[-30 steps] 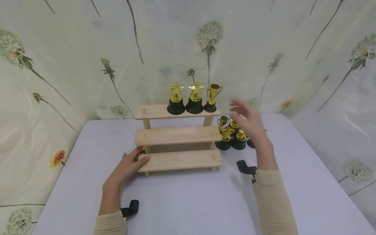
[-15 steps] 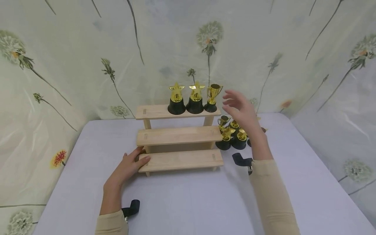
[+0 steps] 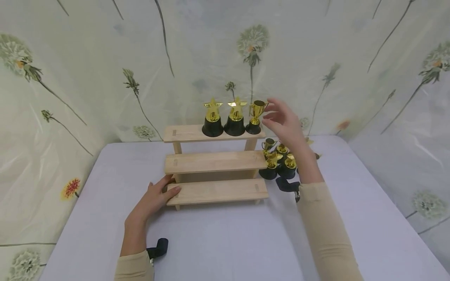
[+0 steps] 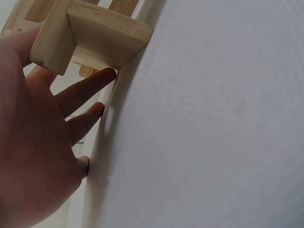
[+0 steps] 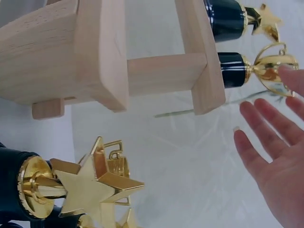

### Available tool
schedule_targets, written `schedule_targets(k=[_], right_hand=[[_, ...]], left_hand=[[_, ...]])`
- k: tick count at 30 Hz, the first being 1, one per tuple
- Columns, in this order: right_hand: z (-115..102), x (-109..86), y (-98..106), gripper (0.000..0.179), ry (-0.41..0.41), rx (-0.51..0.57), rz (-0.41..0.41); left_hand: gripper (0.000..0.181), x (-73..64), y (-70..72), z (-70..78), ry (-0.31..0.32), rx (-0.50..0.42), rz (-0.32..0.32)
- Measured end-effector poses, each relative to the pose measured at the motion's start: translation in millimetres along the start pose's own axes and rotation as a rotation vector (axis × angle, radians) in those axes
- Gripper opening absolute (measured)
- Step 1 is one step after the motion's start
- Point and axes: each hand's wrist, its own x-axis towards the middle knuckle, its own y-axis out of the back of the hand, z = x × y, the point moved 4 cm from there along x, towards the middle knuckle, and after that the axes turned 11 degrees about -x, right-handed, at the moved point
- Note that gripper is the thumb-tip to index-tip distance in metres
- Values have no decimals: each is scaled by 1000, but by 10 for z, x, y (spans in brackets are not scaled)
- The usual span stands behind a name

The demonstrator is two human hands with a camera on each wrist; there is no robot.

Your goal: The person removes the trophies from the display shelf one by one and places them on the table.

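A three-step wooden display stand (image 3: 214, 162) stands on the table. My left hand (image 3: 154, 199) holds the left end of its lowest step, thumb over the top; other fingers reach down beside the leg in the left wrist view. On the top step sit two gold star trophies (image 3: 212, 117) (image 3: 236, 117) with black bases and a gold cup trophy (image 3: 257, 111) at the right end. My right hand (image 3: 284, 121) is beside that cup, fingertips right at its handle. The right wrist view shows its fingers spread and fairly straight, the thumb overlapping the cup (image 5: 273, 71).
Several more star and cup trophies (image 3: 270, 166) cluster on the white-covered table (image 3: 218, 242), right of the stand and under my right forearm. A flower-printed sheet (image 3: 197, 50) rises behind the table. The lower two steps bear no trophies.
My right hand has moved left and slightly up, from above the clustered trophies to the cup on the top step. My left hand stays at the lowest step.
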Motion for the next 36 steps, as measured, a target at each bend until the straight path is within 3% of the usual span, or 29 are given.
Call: schedule_targets(k=[16, 36], right_hand=[[-136, 158, 39, 58, -19, -45, -63], [-235, 172, 48, 37, 32, -79, 3]], left_hand=[[83, -8, -14, 27, 0, -6, 1], [83, -5, 2, 4, 1, 2, -4]])
